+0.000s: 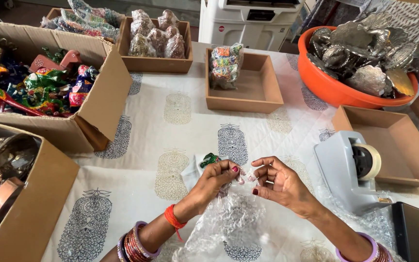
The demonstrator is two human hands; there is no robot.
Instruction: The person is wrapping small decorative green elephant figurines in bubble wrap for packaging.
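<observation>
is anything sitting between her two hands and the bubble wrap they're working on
Nothing visible does. The left hand and right hand both already pinch the top edge of the bubble wrap, with only a small gap between their fingertips. A small green figurine lies just behind the left hand, out of the way.
</observation>
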